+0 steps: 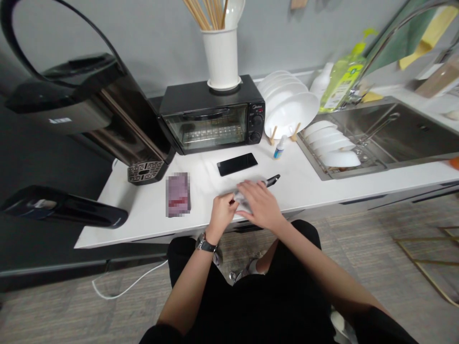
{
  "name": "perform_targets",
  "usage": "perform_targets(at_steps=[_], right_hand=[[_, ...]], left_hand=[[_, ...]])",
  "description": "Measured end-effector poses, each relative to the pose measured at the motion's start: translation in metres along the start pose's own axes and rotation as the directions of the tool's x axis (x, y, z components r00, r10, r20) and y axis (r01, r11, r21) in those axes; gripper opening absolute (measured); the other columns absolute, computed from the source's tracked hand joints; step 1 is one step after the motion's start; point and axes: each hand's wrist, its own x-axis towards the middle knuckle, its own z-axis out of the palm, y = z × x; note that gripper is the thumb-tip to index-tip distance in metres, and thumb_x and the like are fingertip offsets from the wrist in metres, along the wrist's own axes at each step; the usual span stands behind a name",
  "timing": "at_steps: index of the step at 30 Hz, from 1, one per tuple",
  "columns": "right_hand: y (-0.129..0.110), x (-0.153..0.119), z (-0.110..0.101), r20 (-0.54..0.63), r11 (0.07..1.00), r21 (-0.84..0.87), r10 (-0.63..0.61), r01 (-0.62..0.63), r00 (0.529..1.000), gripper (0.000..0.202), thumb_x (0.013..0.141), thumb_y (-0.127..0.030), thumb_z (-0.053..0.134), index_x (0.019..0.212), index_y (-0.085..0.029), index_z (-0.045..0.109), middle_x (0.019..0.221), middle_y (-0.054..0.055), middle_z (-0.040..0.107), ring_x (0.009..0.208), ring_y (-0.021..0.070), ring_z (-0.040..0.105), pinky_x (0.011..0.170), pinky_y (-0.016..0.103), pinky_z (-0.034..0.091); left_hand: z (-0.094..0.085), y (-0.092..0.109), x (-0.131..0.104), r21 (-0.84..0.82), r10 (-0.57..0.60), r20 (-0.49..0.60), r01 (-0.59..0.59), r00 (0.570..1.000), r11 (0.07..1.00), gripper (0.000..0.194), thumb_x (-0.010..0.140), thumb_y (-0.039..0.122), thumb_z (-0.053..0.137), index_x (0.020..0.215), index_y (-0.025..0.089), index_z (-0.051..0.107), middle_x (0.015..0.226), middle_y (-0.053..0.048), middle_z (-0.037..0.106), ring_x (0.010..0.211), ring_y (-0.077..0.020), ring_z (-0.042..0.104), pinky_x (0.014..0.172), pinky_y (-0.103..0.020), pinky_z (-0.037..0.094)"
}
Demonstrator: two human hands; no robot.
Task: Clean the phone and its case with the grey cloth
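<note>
My left hand [223, 210], with a black-strapped watch on its wrist, is closed near the counter's front edge. Its fingertips pinch something small and dark that I cannot make out. Touching it from the right, my right hand [261, 203] curves over a pale grey cloth-like piece [244, 205], fingers on the far side and thumb on the near side. Past the right knuckles juts a slim black item [274, 180] with a shiny part; the rest is hidden. Behind the hands a black phone [237, 164] lies flat. Left of them lies a blurred-out purple packet [178, 195].
A black toaster oven [211, 119] stands behind, carrying a white utensil holder [221, 57]. Right of it are racked white plates [292, 112], a small bottle [279, 148] and the sink [409, 138] with bowls. A tall dark dispenser [118, 114] occupies the left.
</note>
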Motion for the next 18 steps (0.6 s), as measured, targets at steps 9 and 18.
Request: perform_targets(at_steps=[9, 18], right_hand=[[0.000, 0.003, 0.002, 0.045, 0.998, 0.029, -0.063, 0.062, 0.997, 0.075, 0.104, -0.065, 0.045, 0.156, -0.011, 0.046, 0.151, 0.020, 0.060, 0.145, 0.0349, 0.050, 0.125, 0.054, 0.033], [-0.001, 0.001, 0.003, 0.022, 0.999, 0.027, -0.036, 0.035, 0.999, 0.073, 0.105, -0.065, 0.043, 0.153, -0.011, 0.049, 0.148, 0.020, 0.062, 0.142, 0.0343, 0.053, 0.125, 0.054, 0.033]], left_hand=[[-0.002, 0.001, 0.001, 0.042, -0.036, 0.018, 0.035, 0.999, 0.998, 0.023, 0.094, 0.022, 0.065, 0.075, 0.015, 0.078, 0.063, -0.001, 0.070, 0.056, -0.0140, 0.055, 0.058, -0.024, 0.043], [-0.002, 0.001, -0.001, 0.027, -0.004, 0.011, 0.004, 1.000, 1.000, 0.022, 0.095, 0.023, 0.064, 0.082, 0.015, 0.079, 0.065, -0.002, 0.071, 0.056, -0.0140, 0.055, 0.059, -0.024, 0.043]])
